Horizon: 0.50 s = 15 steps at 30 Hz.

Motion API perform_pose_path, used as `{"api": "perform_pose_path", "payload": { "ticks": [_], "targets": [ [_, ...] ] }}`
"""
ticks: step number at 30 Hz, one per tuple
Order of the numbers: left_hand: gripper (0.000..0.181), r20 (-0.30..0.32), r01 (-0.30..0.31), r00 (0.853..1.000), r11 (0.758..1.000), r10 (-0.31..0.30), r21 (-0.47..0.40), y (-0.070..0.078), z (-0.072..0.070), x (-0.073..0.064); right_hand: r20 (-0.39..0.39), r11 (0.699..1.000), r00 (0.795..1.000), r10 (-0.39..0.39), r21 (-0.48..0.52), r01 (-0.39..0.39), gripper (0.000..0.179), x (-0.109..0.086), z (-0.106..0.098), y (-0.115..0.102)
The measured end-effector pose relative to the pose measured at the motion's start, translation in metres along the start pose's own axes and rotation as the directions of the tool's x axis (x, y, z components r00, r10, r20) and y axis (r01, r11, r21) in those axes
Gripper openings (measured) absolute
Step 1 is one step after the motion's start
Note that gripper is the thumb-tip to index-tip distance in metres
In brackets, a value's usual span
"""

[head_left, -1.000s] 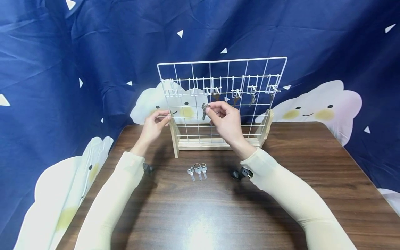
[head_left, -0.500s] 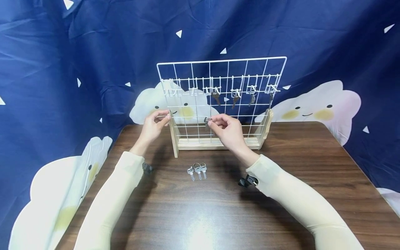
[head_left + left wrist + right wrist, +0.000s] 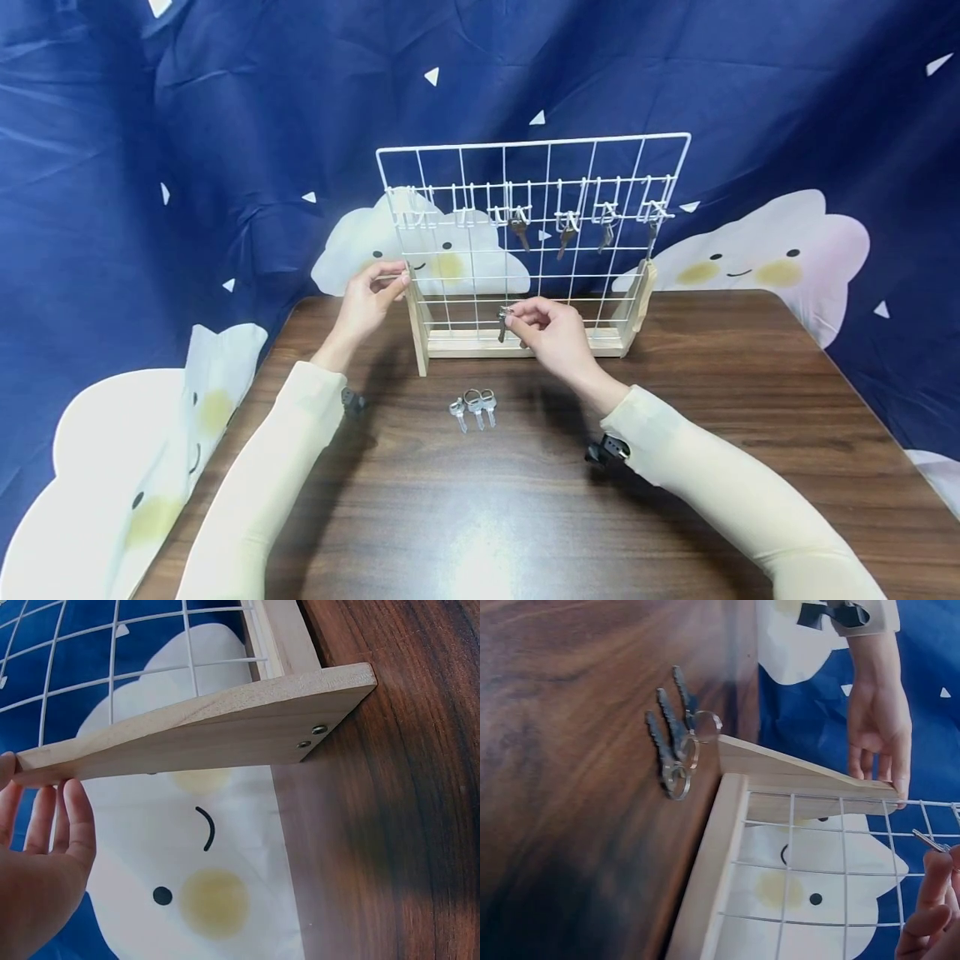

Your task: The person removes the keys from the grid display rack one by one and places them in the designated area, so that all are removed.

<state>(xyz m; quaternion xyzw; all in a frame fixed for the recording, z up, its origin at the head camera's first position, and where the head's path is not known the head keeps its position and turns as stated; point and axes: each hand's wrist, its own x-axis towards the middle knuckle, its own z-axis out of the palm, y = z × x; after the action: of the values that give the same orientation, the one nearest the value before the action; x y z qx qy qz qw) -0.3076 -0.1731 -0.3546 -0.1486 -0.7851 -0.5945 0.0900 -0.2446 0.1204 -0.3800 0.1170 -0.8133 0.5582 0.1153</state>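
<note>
A white wire grid rack (image 3: 480, 345) with a wooden base stands on the table. My left hand (image 3: 367, 302) holds the upper end of its left wooden side panel (image 3: 187, 739), thumb on one face and fingers on the other. In front of the lower grid, my right hand (image 3: 553, 332) pinches a small metal key (image 3: 502, 323) near its head; the shaft points down. Only its tip area shows as the key (image 3: 928, 840) in the right wrist view. On the table before the rack lie three silver keys (image 3: 476, 408) with rings.
White hooks (image 3: 465, 217) line the upper grid. Several keys (image 3: 567, 237) hang from the hooks at the middle and right. A blue cloth (image 3: 247, 108) with cloud prints hangs behind the brown wooden table (image 3: 712, 375).
My right hand has come down from just below the hook row to near the rack's base, still pinching the key. My left hand stays on the side panel.
</note>
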Motion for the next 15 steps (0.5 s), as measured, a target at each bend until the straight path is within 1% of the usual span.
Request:
{"api": "perform_pose_path", "payload": {
  "ticks": [3,8,11,15],
  "targets": [
    [0.036,-0.001,-0.003,1.000,1.000,0.003,-0.005,0.001,0.000,0.000,0.020,1.000,1.000,0.014,-0.006,-0.014,0.014,-0.003,0.001,0.005],
    [0.035,-0.003,-0.011,1.000,1.000,0.011,-0.003,0.001,0.000,0.000,0.056,0.998,0.998,0.025,-0.053,-0.022,0.013,-0.009,0.005,0.017],
    [0.035,-0.003,-0.010,1.000,1.000,0.010,-0.006,0.001,0.000,-0.001,0.083,0.998,0.996,0.031,-0.054,-0.027,0.012,-0.014,0.007,0.022],
    [0.035,-0.003,-0.004,1.000,1.000,0.004,-0.006,0.001,0.000,-0.001,0.124,0.998,0.990,0.062,-0.031,-0.059,0.013,-0.020,0.010,0.028]
  ]
}}
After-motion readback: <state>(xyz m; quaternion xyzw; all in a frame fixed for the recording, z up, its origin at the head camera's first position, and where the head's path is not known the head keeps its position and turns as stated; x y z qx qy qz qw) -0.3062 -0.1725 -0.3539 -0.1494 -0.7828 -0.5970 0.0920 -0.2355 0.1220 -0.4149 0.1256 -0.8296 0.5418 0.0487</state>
